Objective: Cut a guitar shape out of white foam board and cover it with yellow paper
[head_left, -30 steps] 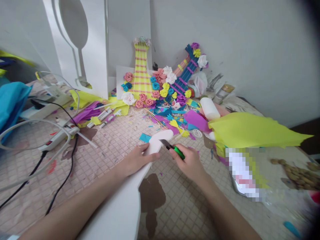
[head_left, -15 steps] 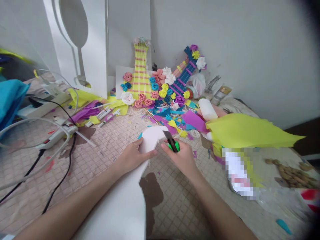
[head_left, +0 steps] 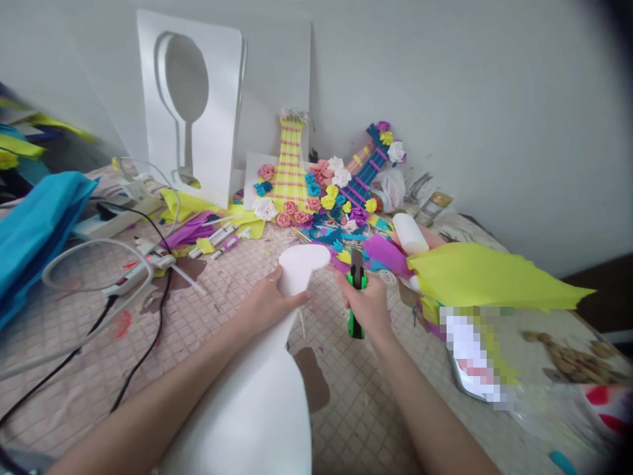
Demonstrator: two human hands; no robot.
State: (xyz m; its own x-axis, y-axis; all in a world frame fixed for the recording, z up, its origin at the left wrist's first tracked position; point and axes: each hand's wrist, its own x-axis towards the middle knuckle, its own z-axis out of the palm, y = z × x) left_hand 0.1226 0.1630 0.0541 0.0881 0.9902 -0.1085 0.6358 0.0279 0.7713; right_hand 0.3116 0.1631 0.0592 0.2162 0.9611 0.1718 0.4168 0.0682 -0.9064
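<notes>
A white foam-like board (head_left: 257,409) with a rounded head and a wide curved body lies toward the lower middle. My left hand (head_left: 270,300) grips its narrow neck, thumb across the top and fingers at the far edge. To the right, my right hand (head_left: 366,300) is closed round a green and black cutter knife (head_left: 357,280), its blade pointing away from me. The blade stands apart from the board, right of its rounded head. A thin strip hangs by the neck's right edge.
Flower-trimmed yellow (head_left: 289,165) and blue (head_left: 368,168) guitar-like crafts lean at the back near a white cut-out panel (head_left: 217,119). A power strip (head_left: 141,274) with cables lies left; yellow sheets (head_left: 484,274), a white roll (head_left: 409,232) and a phone (head_left: 475,369) lie right.
My right hand has drawn the knife away from the board's head, to the right, and turned it more upright. The view has shifted, showing more of the back panel. My left hand still grips the neck.
</notes>
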